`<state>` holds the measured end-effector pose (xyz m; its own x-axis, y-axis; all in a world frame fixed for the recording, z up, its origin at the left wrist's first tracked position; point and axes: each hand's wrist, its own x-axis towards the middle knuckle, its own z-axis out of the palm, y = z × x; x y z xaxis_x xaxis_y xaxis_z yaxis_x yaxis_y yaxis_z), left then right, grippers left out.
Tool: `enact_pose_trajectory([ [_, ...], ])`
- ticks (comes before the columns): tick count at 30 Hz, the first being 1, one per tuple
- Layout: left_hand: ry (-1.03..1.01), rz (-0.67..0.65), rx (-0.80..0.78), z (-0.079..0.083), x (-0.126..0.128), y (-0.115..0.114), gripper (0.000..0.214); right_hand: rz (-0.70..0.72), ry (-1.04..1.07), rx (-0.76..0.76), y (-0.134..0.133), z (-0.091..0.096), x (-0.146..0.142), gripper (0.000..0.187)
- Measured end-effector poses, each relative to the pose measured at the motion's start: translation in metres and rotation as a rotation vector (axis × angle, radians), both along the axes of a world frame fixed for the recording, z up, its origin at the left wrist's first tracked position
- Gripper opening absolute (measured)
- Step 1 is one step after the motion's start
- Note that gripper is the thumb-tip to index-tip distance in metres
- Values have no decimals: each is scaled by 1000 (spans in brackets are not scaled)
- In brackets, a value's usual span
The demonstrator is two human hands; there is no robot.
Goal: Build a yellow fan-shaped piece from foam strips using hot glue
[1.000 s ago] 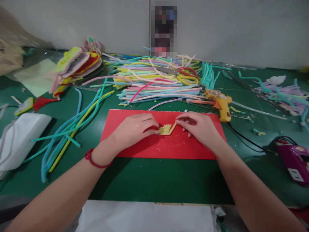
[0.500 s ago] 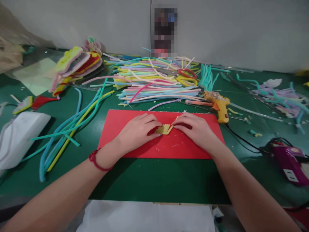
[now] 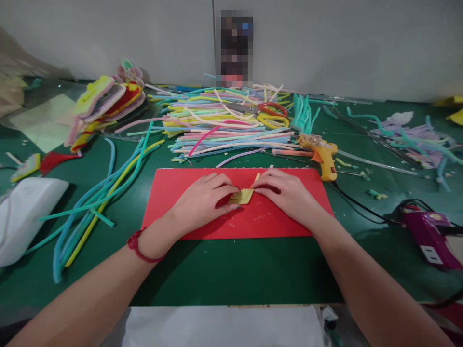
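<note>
Piece: little yellow strip bundle [image 3: 243, 195], flat on my red mat [image 3: 188, 183]
Left hand [image 3: 200, 200]: fingertips pressing its left edge
Right hand [image 3: 287, 193]: fingers pinching its right corner
Nearby: glue gun [image 3: 321, 155], heap of colourful strips [image 3: 224, 123] behind

A plain pale grey wall [image 3: 361, 43], divided by a vertical seam [image 3: 213, 48], is seen behind a wide dark green work table [image 3: 231, 270]. Both are lit dimly and evenly.
</note>
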<state>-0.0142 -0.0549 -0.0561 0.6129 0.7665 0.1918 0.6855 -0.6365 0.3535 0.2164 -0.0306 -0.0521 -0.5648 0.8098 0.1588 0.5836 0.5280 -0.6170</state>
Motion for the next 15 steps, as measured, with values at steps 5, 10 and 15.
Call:
enact_pose_trajectory([
  [5, -7, -6, 10, 0, 0, 0, 25, 0, 3, -10, -1, 0, 1, 19],
  [10, 26, -17, 14, 1, 0, -1, 25, -5, -5, -26, -1, 1, 0, 18],
  [15, 20, -1, 21, 1, 1, -2, 29, -4, -6, -26, 0, 2, 0, 17],
])
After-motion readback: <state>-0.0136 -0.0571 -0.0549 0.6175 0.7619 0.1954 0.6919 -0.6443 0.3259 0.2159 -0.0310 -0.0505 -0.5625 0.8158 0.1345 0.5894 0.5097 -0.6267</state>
